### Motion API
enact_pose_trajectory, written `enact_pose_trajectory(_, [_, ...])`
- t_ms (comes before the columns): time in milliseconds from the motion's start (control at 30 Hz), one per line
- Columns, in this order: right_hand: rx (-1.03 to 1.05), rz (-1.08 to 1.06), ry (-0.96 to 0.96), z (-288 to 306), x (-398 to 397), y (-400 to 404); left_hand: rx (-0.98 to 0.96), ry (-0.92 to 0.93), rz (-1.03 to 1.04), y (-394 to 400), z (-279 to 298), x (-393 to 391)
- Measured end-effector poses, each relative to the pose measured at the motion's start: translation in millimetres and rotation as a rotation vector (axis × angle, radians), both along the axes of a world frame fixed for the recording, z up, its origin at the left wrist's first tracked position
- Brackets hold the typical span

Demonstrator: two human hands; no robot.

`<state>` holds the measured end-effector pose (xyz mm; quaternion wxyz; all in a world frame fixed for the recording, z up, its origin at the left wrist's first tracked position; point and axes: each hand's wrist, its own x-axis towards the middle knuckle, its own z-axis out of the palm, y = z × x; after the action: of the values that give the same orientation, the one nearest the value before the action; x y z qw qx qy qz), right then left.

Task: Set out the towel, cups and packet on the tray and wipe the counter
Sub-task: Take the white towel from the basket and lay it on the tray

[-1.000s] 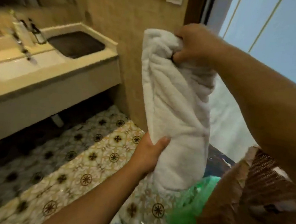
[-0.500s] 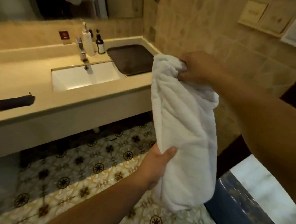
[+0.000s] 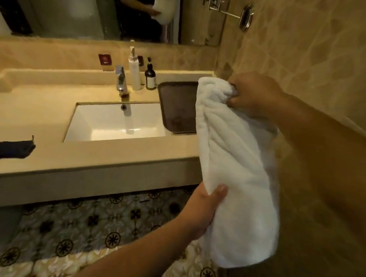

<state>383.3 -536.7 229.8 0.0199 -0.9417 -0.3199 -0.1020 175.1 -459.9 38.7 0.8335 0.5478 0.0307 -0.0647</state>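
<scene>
towel (image 3: 235,165): white, loosely rolled into a long bundle, held up in the air in front of the counter's right end, hanging from about 12 o'clock down to 6 o'clock; it touches neither counter nor tray.
right hand (image 3: 254,94): at the towel's top end, fingers closed tight, pinching a bunched fold of the cloth.
left hand (image 3: 201,211): at 7 o'clock of the towel, wrapped around its lower part, thumb pressed flat on the front of the cloth.
tray (image 3: 176,106): dark, rectangular, lying flat on the counter at 9 o'clock of the towel's top end; its right part is hidden behind the towel.
counter (image 3: 45,114): pale stone, running off toward 9 o'clock.
sink (image 3: 116,125): white, set into the counter just left of the tray.
tap (image 3: 121,81): chrome, at 12 o'clock of the sink.
white bottle (image 3: 134,69) and dark bottle (image 3: 150,77): upright, side by side, between tap and tray at the back edge.
dark cloth (image 3: 6,149): lying flat near the counter's front edge, well apart at 9 o'clock of the sink.
mirror (image 3: 79,3): above the counter, showing the towel and arms reflected.
floor (image 3: 91,225): patterned tiles, at 6 o'clock below the counter.
</scene>
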Motion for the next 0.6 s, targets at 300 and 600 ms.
enact_pose_trajectory(300, [-0.063,0.033,-0.066,-23,184,82,0.187,0.017,0.179,59,-21,185])
enact_pose_trajectory(600, [-0.253,0.002,-0.088,-65,365,164,-0.126,0.129,0.125,115,-49,371])
